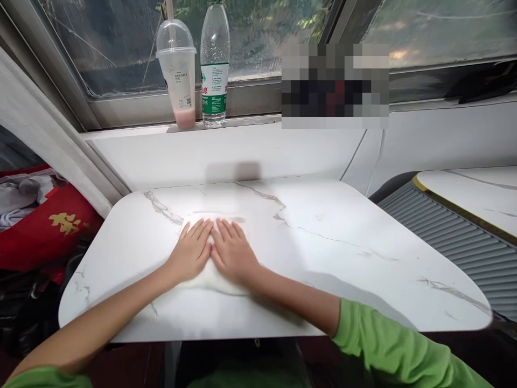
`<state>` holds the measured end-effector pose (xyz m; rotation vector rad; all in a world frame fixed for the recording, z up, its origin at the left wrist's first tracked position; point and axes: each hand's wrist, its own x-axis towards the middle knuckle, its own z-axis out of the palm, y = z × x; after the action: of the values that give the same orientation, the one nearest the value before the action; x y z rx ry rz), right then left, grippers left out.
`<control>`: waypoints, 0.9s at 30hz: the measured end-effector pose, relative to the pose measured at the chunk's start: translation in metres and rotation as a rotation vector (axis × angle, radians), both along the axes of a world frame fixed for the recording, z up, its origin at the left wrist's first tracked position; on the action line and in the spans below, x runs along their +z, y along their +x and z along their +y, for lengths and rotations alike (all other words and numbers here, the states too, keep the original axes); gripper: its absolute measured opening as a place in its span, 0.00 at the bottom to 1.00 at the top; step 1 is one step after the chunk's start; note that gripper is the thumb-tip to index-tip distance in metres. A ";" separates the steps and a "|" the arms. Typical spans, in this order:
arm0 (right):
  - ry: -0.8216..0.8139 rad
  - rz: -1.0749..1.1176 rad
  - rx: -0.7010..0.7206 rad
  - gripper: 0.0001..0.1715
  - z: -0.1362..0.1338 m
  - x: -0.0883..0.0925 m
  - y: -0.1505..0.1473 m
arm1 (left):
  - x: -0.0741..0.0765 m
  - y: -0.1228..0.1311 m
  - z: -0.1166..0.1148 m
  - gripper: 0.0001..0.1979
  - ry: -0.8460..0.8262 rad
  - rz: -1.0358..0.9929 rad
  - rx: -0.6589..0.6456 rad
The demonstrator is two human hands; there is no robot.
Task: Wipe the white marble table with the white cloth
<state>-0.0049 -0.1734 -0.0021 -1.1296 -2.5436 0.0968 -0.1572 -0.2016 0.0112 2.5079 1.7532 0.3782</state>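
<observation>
My left hand (191,249) and my right hand (232,252) lie side by side, palms down, on a white soft-looking piece (218,282) that looks like folded cloth. The fingers of both hands are stretched out and point away from me. The thumbs and forefingers meet or nearly meet in the middle. Most of the white piece is hidden under the hands, and its near edge bulges out below them. Beneath it is a white marble-patterned table (323,253).
On the window ledge stand a lidded plastic cup (176,81) with some pink drink and a clear water bottle (215,89). A red bag (48,226) hangs at the left. A ribbed grey panel (440,226) and another table (476,186) are at the right. One ledge area is blurred.
</observation>
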 end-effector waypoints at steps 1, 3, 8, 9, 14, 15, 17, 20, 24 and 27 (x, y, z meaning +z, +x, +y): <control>-0.002 0.005 0.043 0.31 -0.012 0.002 -0.005 | 0.000 -0.006 -0.016 0.25 0.014 0.006 0.001; 0.001 0.026 0.151 0.32 -0.033 0.006 -0.019 | 0.000 -0.023 -0.049 0.25 0.049 0.020 0.034; -0.008 0.095 0.444 0.34 -0.068 0.015 -0.081 | -0.004 -0.083 -0.124 0.28 0.131 0.052 0.257; -0.009 0.106 0.484 0.34 -0.072 0.016 -0.096 | -0.004 -0.098 -0.135 0.28 0.131 0.053 0.295; 0.003 0.136 0.545 0.35 -0.077 0.016 -0.162 | 0.003 -0.162 -0.148 0.26 0.083 0.049 0.359; 0.008 0.134 0.526 0.35 -0.072 0.015 -0.171 | 0.005 -0.170 -0.141 0.26 0.078 0.047 0.350; 0.025 0.124 0.474 0.34 -0.052 0.015 -0.184 | 0.010 -0.180 -0.117 0.24 0.078 0.042 0.332; 0.062 0.106 0.403 0.28 -0.002 0.017 -0.188 | 0.017 -0.176 -0.057 0.23 0.078 0.040 0.369; 0.061 0.125 0.271 0.20 0.072 0.019 -0.164 | 0.018 -0.142 0.036 0.23 0.083 0.044 0.374; 0.066 0.134 0.182 0.20 0.105 0.016 -0.128 | 0.013 -0.106 0.082 0.22 0.096 0.050 0.348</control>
<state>-0.1333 -0.0680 0.0135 -0.8365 -2.5050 0.1292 -0.2635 -0.1198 0.0240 2.2830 2.2475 0.4289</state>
